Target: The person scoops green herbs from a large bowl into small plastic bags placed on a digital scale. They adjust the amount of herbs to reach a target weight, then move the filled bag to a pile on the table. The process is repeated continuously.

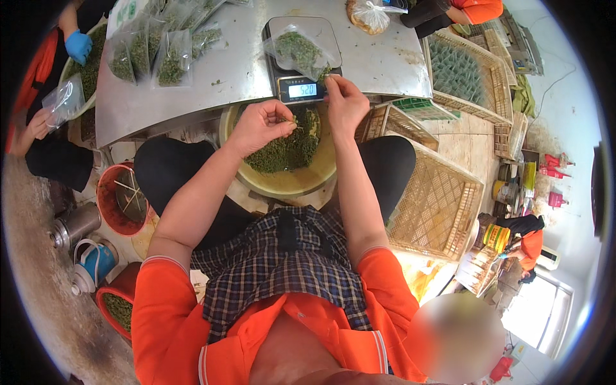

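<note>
On the digital scale (pixel 303 89) rests a clear plastic bag (pixel 296 51) partly filled with small green peppercorn-like berries; the display is lit. My right hand (pixel 346 104) is at the bag's near right corner, thumb and fingers pinched on a small green sprig (pixel 325 72). Whether it also grips the bag's edge cannot be made out. Over the yellow tub (pixel 289 186), my left hand (pixel 262 127) is closed, pinching a few green berries (pixel 294 120) at its fingertips. Loose green berries (pixel 282 154) lie in the tub between my knees.
Several filled clear bags (pixel 173 61) lie on the metal table (pixel 237 80) at left. A knotted bag (pixel 372 14) stands at the far right. Plastic crates (pixel 436 199) are at my right, red buckets (pixel 122 202) at my left. A co-worker's blue-gloved hand (pixel 78 46) is at far left.
</note>
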Available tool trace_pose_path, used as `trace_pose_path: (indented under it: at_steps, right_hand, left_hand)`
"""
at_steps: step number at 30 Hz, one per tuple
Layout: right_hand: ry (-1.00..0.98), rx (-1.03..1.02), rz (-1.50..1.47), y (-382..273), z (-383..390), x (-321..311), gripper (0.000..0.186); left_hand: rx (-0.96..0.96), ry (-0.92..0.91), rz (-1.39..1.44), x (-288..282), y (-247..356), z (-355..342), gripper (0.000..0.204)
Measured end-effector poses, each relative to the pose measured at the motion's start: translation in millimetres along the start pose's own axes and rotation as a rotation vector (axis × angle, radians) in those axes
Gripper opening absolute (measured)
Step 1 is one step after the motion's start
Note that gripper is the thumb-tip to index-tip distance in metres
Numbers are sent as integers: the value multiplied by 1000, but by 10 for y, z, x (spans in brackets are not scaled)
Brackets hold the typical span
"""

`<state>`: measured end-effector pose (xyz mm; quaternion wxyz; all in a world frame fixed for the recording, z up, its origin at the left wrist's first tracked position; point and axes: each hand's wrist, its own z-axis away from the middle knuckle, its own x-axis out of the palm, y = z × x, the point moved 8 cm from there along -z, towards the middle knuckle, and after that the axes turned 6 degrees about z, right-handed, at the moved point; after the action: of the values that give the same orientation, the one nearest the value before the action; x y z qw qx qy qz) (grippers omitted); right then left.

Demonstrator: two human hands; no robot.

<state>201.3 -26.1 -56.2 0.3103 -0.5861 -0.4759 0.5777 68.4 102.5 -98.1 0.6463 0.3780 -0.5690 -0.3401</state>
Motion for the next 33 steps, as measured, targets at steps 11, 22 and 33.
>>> trace_pose_path:
  at_steps: [11, 22, 33]
  right_hand:
    - [-294, 57, 39, -222, 244, -99, 27]
    - [-547, 107, 77, 282, 885, 70, 23]
    - [-692, 159, -4, 238, 911, 87, 11]
  left_hand:
    - [-47, 161, -236, -95, -177, -4, 25]
    - [-37, 94, -594, 111, -98, 103, 35]
    - [-93, -11, -751, 195, -74, 110, 18]
